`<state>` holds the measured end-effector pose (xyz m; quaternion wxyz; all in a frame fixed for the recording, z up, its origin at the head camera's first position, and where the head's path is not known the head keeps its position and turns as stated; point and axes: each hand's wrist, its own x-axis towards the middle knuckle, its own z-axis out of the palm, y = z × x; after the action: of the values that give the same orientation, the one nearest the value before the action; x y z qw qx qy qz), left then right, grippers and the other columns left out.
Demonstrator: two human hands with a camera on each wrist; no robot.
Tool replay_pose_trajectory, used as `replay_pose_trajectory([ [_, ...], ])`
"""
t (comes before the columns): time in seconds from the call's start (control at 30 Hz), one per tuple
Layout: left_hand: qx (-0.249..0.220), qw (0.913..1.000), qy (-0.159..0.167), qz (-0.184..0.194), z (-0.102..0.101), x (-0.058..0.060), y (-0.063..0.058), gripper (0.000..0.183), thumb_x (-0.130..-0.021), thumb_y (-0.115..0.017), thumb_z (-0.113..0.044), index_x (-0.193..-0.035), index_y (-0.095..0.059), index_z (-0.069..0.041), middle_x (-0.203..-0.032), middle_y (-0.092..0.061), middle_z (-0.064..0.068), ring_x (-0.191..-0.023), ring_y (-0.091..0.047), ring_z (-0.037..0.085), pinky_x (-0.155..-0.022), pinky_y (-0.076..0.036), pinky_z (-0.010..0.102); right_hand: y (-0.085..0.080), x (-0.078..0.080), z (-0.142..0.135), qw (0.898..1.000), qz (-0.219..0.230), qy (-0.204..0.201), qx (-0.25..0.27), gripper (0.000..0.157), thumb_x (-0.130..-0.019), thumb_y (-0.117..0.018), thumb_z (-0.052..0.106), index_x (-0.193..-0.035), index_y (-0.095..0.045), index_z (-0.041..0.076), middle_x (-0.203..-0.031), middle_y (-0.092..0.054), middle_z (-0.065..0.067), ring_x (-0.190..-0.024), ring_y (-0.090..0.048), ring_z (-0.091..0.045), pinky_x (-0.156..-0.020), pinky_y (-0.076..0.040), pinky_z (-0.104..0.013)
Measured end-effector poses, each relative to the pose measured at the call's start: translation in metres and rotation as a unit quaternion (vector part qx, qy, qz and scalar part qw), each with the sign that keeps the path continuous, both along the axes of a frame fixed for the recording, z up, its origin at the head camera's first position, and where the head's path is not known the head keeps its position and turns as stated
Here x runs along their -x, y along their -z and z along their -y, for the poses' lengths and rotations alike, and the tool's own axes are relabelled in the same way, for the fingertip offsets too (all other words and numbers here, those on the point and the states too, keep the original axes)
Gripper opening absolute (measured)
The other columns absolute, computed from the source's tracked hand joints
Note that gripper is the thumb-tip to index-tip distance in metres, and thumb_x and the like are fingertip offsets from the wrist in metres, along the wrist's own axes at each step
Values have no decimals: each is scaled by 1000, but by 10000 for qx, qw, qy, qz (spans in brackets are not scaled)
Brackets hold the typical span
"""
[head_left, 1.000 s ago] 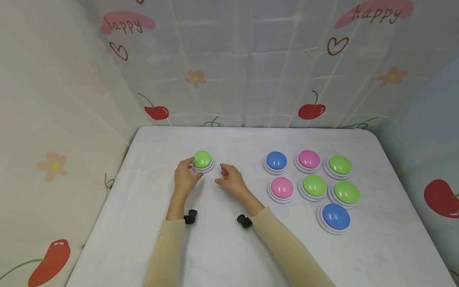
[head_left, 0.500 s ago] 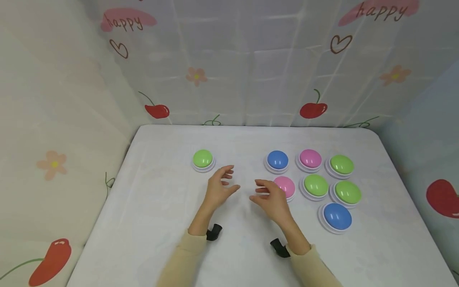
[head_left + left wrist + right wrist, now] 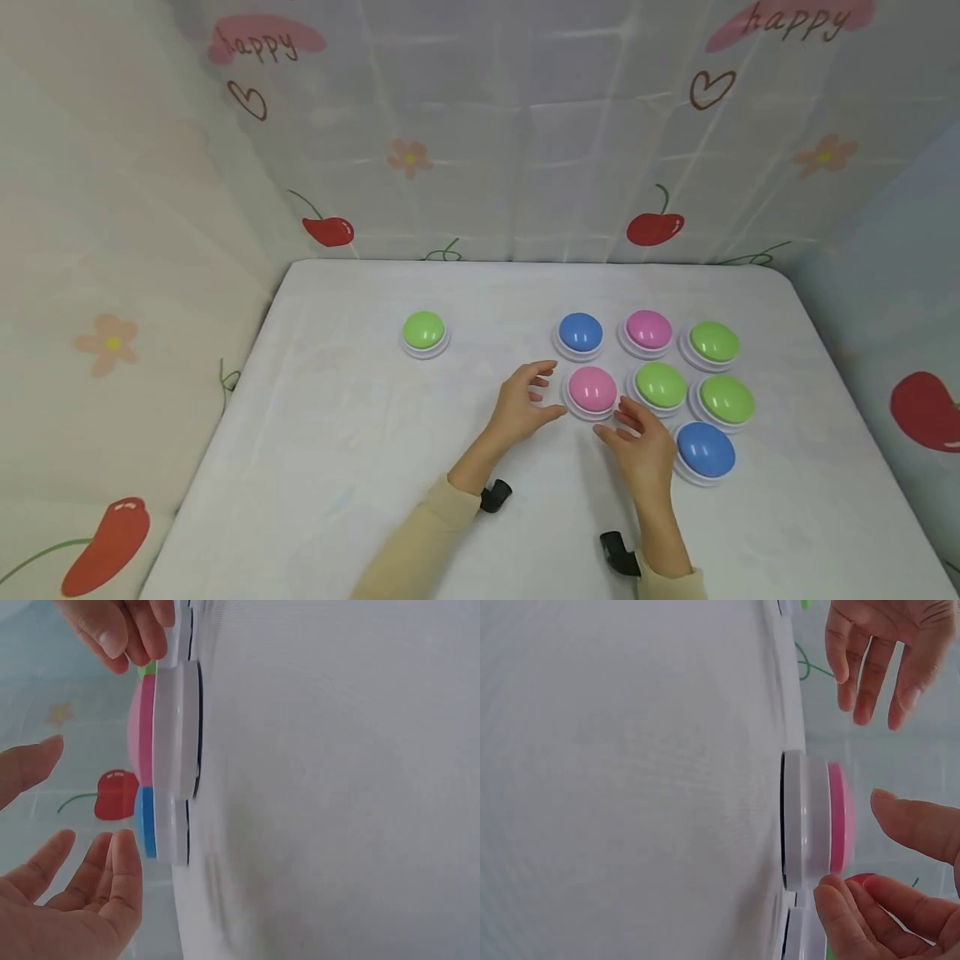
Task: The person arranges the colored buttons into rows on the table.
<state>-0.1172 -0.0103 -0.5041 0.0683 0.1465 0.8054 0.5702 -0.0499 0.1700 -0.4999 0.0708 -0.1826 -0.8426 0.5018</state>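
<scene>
Soft, diffuse light, rather muted; small white glints on the domes (image 3: 592, 389); faint, soft-edged shadows on the surface (image 3: 337, 450); pale sheen streaking the far curtain (image 3: 480, 167); wrist views greyer and hazier, the curtain there slightly blurred.

A little cloth booth (image 3: 165, 250) is going around a white table (image 3: 300, 467) here. Pale curtains (image 3: 517, 158) are hanging behind the table and on both sides, and they are showing red cherries (image 3: 656, 231), orange flowers (image 3: 409, 158) and the word "happy" (image 3: 262, 42). I am having trouble telling a home from a workplace.
</scene>
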Motion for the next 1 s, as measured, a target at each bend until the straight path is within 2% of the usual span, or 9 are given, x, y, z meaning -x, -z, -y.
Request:
replay_pose_trajectory([
  [0.2, 421, 9989, -23, 194, -16, 1, 8, 67, -76, -81, -5, -136, -53, -6, -128, -58, 15, -112, -58, 26, -89, -54, 21, 6, 1, -6, 9995, 296, 68, 33, 59, -80, -77, 6, -133, -54, -6, -129, -58, -26, -115, -61, -40, -92, -51, -45],
  [0.37, 593, 9973, -57, 419, -24, 6, 14, 68, -77, -81, -7, -138, -52, -9, -131, -56, 11, -113, -57, 26, -91, -53, 22, 9, 5, -8, 9986, 510, 57, 96, 60, -83, -75, 7, -136, -50, -6, -133, -54, -26, -118, -58, -40, -94, -50, -44],
  [0.57, 790, 9958, -63, 465, -28, 14, 16, 69, -75, -83, -8, -137, -52, -10, -131, -57, 11, -111, -57, 25, -89, -53, 20, 16, 9, -7, 9992, 343, 108, 171, 61, -80, -77, 3, -135, -51, -8, -132, -55, -27, -117, -59, -40, -93, -51, -42],
  [0.87, 998, 9937, 120, 488, -31, 18, 21, 72, -73, -85, -11, -138, -52, -9, -133, -57, 9, -113, -57, 21, -88, -52, 20, 23, 13, -4, 9999, 145, 24, 10, 65, -79, -77, 2, -136, -49, -9, -131, -55, -30, -119, -58, -43, -94, -51, -44],
  [1.0, 1198, 9920, 218, 318, -32, 18, 22, 71, -72, -85, -13, -136, -54, -6, -130, -59, 10, -112, -59, 22, -93, -51, 24, 25, 14, -3, 10000, 56, 6, -34, 67, -77, -78, -1, -135, -48, -11, -132, -53, -32, -119, -57, -44, -94, -51, -45],
])
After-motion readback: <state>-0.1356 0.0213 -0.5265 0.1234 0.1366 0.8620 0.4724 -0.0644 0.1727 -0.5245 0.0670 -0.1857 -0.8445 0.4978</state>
